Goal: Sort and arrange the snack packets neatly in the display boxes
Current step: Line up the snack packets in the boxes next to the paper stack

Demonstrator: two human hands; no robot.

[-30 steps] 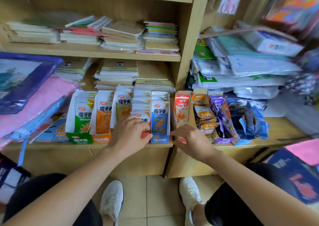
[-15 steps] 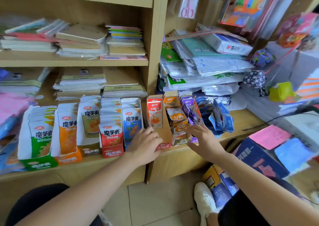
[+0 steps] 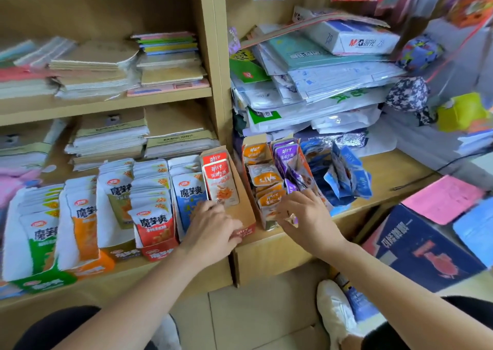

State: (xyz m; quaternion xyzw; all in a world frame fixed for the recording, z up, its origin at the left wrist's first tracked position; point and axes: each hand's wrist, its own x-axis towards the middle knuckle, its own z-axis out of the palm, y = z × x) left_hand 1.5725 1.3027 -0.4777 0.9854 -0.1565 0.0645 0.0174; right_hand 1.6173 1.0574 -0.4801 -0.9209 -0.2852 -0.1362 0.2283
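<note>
A cardboard display box (image 3: 241, 212) holds a few red snack packets (image 3: 220, 184) at its back. My left hand (image 3: 210, 232) grips this box's front lip, fingers curled over the edge. To the right stands a box (image 3: 269, 225) of orange packets (image 3: 265, 178), then purple packets (image 3: 286, 157) standing crookedly. My right hand (image 3: 304, 216) rests on the front orange and purple packets with its fingers spread. Blue packets (image 3: 344, 173) lie loose and tumbled further right. Rows of konjac packets fill boxes on the left: green (image 3: 40, 243), orange (image 3: 82, 224), red (image 3: 154, 227), blue (image 3: 189, 194).
A wooden upright (image 3: 216, 82) splits the shelf between the red and orange boxes. Stacks of notebooks (image 3: 106, 138) sit behind the konjac boxes, piled paper packs (image 3: 320, 82) behind the right boxes. A dark blue carton (image 3: 421, 248) stands on the floor at right. My shoe (image 3: 333, 309) is below.
My left hand has moved right from the konjac boxes to the red packets' box front. My right hand has moved right from that box to the orange and purple packets. The view panned right.
</note>
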